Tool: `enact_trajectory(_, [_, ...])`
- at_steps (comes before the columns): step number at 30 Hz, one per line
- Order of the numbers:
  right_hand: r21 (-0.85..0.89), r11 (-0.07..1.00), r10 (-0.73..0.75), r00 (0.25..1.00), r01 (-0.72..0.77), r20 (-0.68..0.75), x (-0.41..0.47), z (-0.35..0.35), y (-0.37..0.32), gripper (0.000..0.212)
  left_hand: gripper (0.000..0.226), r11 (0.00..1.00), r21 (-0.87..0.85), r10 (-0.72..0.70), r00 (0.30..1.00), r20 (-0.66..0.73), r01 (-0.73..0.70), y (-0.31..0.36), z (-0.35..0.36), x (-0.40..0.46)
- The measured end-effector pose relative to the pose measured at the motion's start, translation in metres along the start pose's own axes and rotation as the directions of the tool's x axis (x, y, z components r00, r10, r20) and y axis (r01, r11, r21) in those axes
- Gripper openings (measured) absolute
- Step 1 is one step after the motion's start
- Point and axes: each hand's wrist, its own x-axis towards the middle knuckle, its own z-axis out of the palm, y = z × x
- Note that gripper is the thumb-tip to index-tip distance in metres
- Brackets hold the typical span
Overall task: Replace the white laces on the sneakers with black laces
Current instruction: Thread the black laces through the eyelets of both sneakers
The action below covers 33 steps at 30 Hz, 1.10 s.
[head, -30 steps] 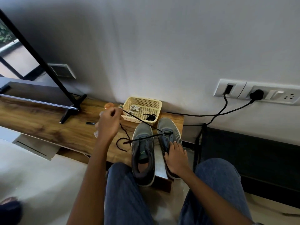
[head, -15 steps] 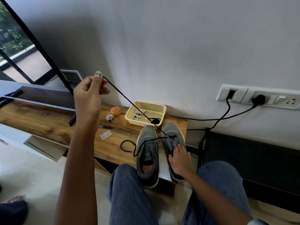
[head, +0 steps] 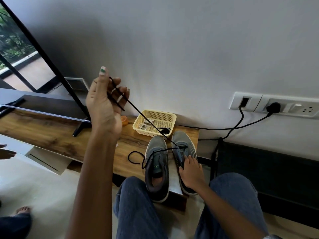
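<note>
Up by the wall, the left hand (head: 103,104) pinches the black lace (head: 138,116) (pulled tight) running down to the right sneaker (head: 185,149), which the right hand (head: 190,171) presses with flat fingers.

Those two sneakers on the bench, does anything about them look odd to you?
Yes. The right sneaker has a black lace running taut up to the left hand, while the left sneaker shows no lace of its own. White laces lie in the yellow basket.
</note>
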Motion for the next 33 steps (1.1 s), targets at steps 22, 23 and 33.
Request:
enact_trajectory(22, [-0.013, 1.0, -0.006, 1.0, 0.006, -0.015, 0.001, 0.001, 0.001, 0.062, 0.021, 0.923, 0.368, 0.028, 0.972, 0.234, -0.115, -0.003, 0.02, -0.02])
enact_trajectory(23, [-0.01, 1.0, -0.008, 1.0, 0.008, -0.017, 0.001, 0.001, 0.001, 0.063, 0.015, 0.907, 0.403, 0.033, 0.974, 0.224, -0.124, -0.008, 0.018, -0.021])
enact_trajectory(33, [0.449, 0.889, -0.021, 0.989, 0.085, -0.146, -0.002, -0.054, -0.019, 0.057, 0.024, 0.818, 0.568, -0.235, 0.953, 0.189, 0.089, -0.076, -0.013, -0.04])
